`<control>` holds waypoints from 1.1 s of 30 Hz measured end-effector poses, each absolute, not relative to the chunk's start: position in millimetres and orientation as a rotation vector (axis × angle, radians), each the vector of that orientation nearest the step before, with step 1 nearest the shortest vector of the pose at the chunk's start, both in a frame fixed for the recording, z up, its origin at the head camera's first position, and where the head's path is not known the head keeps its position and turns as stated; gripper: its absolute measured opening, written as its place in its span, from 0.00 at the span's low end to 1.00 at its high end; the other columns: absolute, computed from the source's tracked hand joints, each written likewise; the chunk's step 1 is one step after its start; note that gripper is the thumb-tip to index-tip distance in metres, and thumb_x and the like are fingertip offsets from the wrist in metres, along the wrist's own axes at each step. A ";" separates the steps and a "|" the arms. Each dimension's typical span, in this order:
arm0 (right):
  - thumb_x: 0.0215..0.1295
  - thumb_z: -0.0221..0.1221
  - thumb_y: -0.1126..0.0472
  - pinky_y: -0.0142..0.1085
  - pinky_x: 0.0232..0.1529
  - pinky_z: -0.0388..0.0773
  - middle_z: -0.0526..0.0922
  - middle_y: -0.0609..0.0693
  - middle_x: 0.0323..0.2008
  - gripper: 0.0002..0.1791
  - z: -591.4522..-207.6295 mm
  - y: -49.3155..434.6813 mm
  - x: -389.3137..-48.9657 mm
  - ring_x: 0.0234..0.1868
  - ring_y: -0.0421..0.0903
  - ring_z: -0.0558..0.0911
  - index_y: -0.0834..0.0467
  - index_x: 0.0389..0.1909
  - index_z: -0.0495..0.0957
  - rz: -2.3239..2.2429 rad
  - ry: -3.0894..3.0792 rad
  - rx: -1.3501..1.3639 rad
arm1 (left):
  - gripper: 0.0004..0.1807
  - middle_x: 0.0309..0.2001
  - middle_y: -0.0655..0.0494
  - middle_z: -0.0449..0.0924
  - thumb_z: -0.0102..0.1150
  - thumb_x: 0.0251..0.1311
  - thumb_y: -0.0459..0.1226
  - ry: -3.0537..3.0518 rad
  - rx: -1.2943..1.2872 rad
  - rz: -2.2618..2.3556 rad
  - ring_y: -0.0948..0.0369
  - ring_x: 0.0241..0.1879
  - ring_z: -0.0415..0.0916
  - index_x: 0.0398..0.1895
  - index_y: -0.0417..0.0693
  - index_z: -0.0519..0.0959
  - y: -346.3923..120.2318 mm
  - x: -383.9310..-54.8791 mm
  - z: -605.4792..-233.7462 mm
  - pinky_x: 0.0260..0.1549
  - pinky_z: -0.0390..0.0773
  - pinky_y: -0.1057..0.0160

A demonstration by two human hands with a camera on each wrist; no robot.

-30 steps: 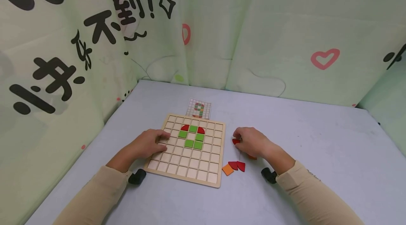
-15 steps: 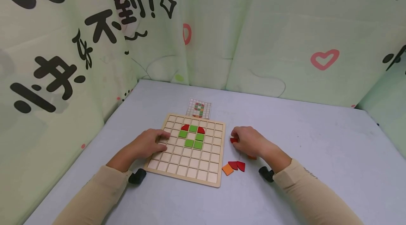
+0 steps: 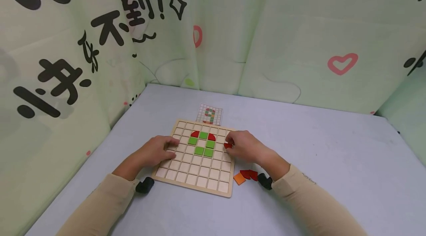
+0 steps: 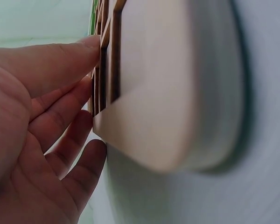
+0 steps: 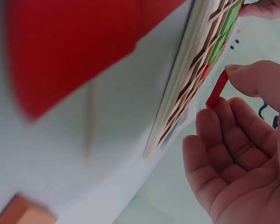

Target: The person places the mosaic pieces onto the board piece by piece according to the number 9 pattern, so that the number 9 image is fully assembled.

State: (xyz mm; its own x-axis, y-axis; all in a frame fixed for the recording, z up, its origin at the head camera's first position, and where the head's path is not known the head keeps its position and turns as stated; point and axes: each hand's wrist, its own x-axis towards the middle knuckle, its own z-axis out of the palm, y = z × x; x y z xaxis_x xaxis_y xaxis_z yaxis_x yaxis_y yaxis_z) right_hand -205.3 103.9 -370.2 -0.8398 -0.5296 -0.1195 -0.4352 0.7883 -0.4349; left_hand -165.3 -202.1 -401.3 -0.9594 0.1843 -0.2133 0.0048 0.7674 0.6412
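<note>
A wooden grid board (image 3: 191, 177) lies on the table, with green squares (image 3: 203, 135) and two red quarter-circle tiles (image 3: 195, 134) set in its upper middle cells. My left hand (image 3: 156, 150) rests at the board's left side, thumb and fingers loosely extended; in the left wrist view its thumb and fingertips touch the board. Between thumb and fingertips, my right hand (image 3: 247, 148) pinches another red quarter-circle tile (image 5: 218, 88). It holds this tile over the board's right columns, right of the green squares, and apart from the board in the right wrist view.
Beside the board's lower right edge lie an orange square tile (image 3: 239, 178) and red quarter-circle tiles (image 3: 245, 174), partly behind the right wrist's black camera (image 3: 265, 181). A printed pattern card (image 3: 215, 114) sits behind the board. Curtains (image 3: 283, 43) enclose the table's far and left sides.
My right hand has moved left, carrying the red quarter-circle tile from the table beside the board to above its right columns. The left hand stays at the board's left side.
</note>
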 end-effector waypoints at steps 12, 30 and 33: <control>0.63 0.63 0.64 0.38 0.43 0.78 0.80 0.48 0.37 0.10 -369.8 73.5 -201.5 0.39 0.47 0.76 0.61 0.45 0.80 -0.614 2.701 -0.829 | 0.24 0.64 0.45 0.74 0.66 0.63 0.35 2.707 0.145 0.974 0.45 0.69 0.63 0.63 0.43 0.77 -201.1 -163.9 -400.9 0.65 0.64 0.43; 0.65 0.63 0.64 0.37 0.41 0.78 0.82 0.49 0.35 0.08 -368.9 39.4 -200.9 0.35 0.45 0.77 0.62 0.43 0.81 -0.618 2.688 -1.043 | 0.24 0.63 0.46 0.75 0.66 0.63 0.35 2.694 0.170 0.986 0.45 0.69 0.63 0.63 0.43 0.77 -202.8 -164.1 -400.3 0.65 0.64 0.43; 0.65 0.63 0.64 0.36 0.42 0.78 0.82 0.49 0.36 0.09 -368.4 33.9 -200.6 0.35 0.45 0.77 0.62 0.44 0.81 -0.611 2.678 -1.024 | 0.24 0.63 0.47 0.75 0.66 0.63 0.35 2.689 0.170 0.983 0.45 0.69 0.63 0.63 0.43 0.77 -202.9 -164.8 -400.6 0.65 0.64 0.43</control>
State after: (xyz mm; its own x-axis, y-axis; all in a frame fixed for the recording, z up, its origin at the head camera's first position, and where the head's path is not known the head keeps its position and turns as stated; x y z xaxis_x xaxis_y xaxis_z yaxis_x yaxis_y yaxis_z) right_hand -200.6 33.9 -368.4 -0.7368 -0.6745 -0.0465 -0.5875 0.6728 -0.4496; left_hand -164.8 -202.9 -400.6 -0.9558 0.2017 -0.2138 0.0163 0.7626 0.6467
